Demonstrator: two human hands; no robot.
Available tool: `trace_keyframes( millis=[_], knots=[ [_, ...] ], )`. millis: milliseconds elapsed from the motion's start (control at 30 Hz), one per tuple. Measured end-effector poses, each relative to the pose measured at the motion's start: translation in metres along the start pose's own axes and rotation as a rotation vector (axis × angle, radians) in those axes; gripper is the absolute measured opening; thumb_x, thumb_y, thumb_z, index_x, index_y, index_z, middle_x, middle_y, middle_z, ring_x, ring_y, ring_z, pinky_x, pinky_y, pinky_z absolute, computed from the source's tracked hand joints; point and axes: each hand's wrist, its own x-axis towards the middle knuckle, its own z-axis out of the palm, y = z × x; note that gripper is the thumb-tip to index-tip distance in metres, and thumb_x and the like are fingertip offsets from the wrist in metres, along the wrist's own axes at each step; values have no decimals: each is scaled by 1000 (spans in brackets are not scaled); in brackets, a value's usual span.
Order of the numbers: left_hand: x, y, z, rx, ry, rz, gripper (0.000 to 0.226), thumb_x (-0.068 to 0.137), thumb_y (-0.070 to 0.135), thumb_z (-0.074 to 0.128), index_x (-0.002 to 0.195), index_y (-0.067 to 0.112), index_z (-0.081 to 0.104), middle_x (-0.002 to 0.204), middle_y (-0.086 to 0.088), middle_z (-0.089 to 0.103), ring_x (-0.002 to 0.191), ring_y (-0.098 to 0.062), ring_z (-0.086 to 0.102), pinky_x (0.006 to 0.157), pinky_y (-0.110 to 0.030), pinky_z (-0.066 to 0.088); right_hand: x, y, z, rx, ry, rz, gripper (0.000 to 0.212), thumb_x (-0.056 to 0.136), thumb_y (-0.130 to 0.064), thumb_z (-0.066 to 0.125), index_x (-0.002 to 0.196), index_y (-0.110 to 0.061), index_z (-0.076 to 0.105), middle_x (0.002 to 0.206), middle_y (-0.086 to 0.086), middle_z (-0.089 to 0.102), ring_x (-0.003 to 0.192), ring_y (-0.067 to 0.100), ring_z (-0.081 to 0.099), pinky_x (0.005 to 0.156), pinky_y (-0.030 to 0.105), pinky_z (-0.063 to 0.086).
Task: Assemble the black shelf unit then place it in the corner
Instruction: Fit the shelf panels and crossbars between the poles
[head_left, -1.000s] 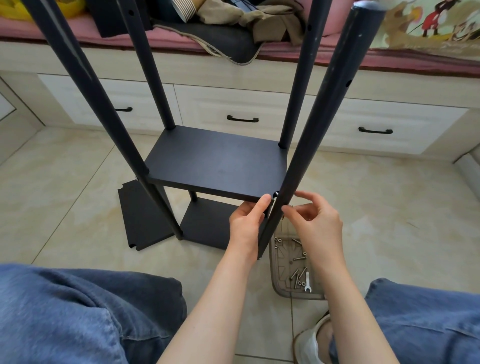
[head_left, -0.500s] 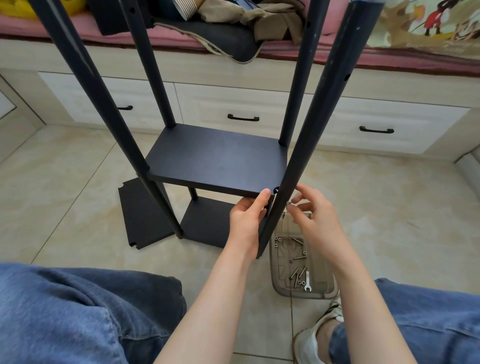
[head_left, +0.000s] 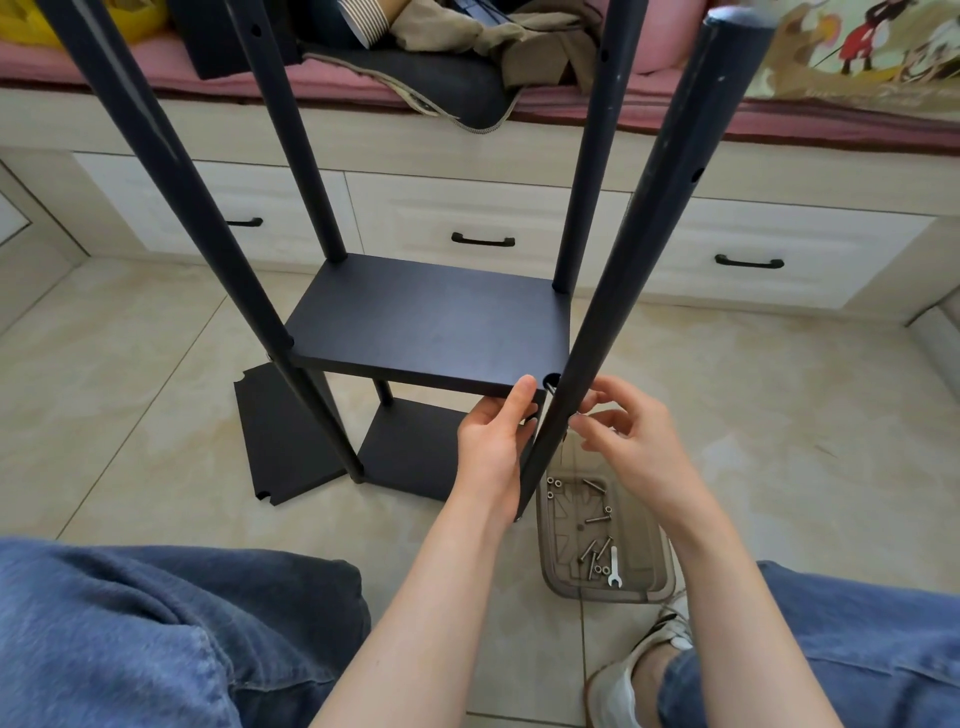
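The black shelf unit (head_left: 431, 322) stands upright on the floor, half built: four dark round poles with side holes rise past the frame's top. The upper board (head_left: 431, 332), matte black and level, sits between them; the lower board (head_left: 410, 452) lies at the poles' feet. The near-right pole (head_left: 649, 249) leans beside the upper board's front right corner, whose rounded notch shows open just left of it. The left hand (head_left: 493, 441) pinches that corner, thumb on top. The right hand (head_left: 634, 441) pinches a small silvery piece (head_left: 574, 414) against the pole (too small to identify). A spare board (head_left: 280, 431) with notched corners lies flat, left of the unit.
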Motion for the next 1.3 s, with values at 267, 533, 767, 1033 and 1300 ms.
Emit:
trace_keyframes(
  millis=[267, 533, 767, 1033, 1300],
  knots=[
    [1, 0, 0, -21, -16, -11, 15, 91, 29, 73, 91, 15, 76, 95, -10, 74, 82, -18, 74, 68, -21, 57, -6, -1, 15, 27, 120, -44, 65, 89, 1, 65, 119, -56, 57, 79, -14, 57, 71, 9, 62, 72, 30, 57],
    [0, 1, -2, 30, -4, -25, 17, 89, 31, 75, 93, 15, 76, 97, -9, 76, 85, -17, 75, 67, -20, 57, -2, -9, 6, 55, 136, -8, 52, 81, -2, 76, 117, -38, 67, 75, -3, 69, 71, 18, 64, 81, 44, 56],
    [0, 1, -4, 65, 3, -25, 16, 90, 31, 75, 77, 26, 81, 89, -2, 78, 82, -14, 76, 65, -18, 56, -3, -10, 5, 44, 175, 32, 39, 79, -8, 80, 112, -25, 71, 84, -1, 71, 78, 12, 65, 82, 37, 56],
    [0, 7, 0, 126, -32, 32, 24, 94, 28, 71, 74, 36, 81, 79, 8, 77, 73, -5, 74, 59, -14, 54, 7, -12, -2, 12, 81, 37, 57, 81, -4, 77, 130, -28, 64, 114, 2, 61, 92, 19, 65, 88, 31, 54],
    [1, 1, -5, 252, 7, 21, 12, 93, 34, 72, 89, 24, 78, 88, 4, 79, 82, -7, 75, 61, -11, 53, 12, -10, -15, 222, -184, 146, 53, 87, 5, 67, 134, -19, 60, 110, 4, 75, 104, 18, 71, 89, 28, 55]
  ],
)
